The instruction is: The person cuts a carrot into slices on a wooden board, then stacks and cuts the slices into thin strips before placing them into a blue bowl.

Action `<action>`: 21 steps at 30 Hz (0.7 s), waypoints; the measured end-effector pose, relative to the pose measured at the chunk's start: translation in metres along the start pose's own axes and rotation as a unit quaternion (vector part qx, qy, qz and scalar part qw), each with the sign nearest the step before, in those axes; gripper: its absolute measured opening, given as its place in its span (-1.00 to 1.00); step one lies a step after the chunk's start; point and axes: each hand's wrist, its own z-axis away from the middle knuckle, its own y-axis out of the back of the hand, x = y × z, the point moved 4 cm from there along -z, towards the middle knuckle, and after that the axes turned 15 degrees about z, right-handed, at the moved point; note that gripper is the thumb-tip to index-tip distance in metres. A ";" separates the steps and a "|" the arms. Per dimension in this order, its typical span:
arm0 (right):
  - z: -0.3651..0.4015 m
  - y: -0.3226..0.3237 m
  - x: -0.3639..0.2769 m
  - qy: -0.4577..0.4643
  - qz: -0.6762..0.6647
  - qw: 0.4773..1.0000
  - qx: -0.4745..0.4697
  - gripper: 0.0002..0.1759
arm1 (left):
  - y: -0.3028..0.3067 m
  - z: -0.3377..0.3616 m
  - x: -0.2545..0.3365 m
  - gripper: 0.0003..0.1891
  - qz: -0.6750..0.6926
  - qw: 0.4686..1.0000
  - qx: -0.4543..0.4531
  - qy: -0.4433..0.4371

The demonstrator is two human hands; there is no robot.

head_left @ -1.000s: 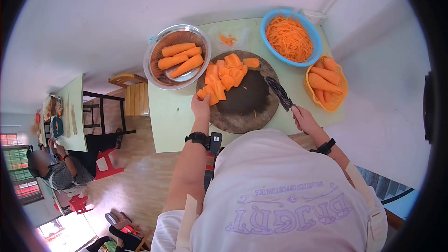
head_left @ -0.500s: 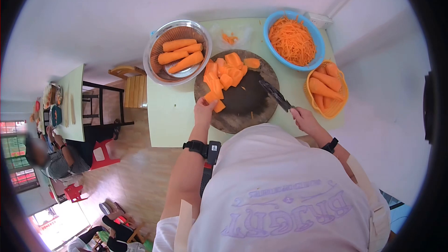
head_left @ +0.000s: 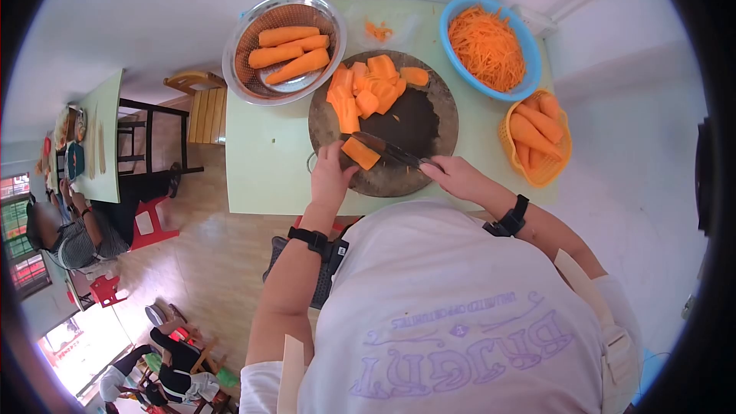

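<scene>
A round dark cutting board (head_left: 399,176) bears a pile of cut carrot pieces (head_left: 372,90) at its upper left. My right hand (head_left: 456,178) is closed round the handle of a dark knife (head_left: 387,150), whose blade points left, between the pile and a separate carrot piece (head_left: 360,153). At the board's left edge is my left hand (head_left: 331,176), beside that piece and the blade's tip. Its fingers are bent, and whether they grip anything is unclear.
A steel basin (head_left: 340,31) of whole carrots stands upper left, a blue bowl (head_left: 534,69) of shredded carrot upper right. Below that bowl is a yellow basket (head_left: 563,165) of carrots. Carrot scraps (head_left: 378,29) lie behind the board. Other people sit far left.
My right hand has brought the knife left, beside the separate carrot piece. My left hand has shifted slightly and no longer touches the upper pieces. The whole view has shifted a little.
</scene>
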 end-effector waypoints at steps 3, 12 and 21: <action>-0.010 -0.008 0.001 0.020 0.018 0.999 0.019 -0.40 | -0.009 0.004 -0.005 -0.52 -0.011 0.990 -0.033 -0.139; -0.016 -0.017 0.004 0.032 0.047 0.998 0.024 -0.43 | -0.028 -0.006 -0.009 -0.70 0.032 0.986 -0.009 -0.165; -0.024 0.010 0.001 0.024 0.070 0.997 0.016 -0.44 | -0.041 -0.016 0.003 -0.71 0.011 0.980 -0.010 -0.199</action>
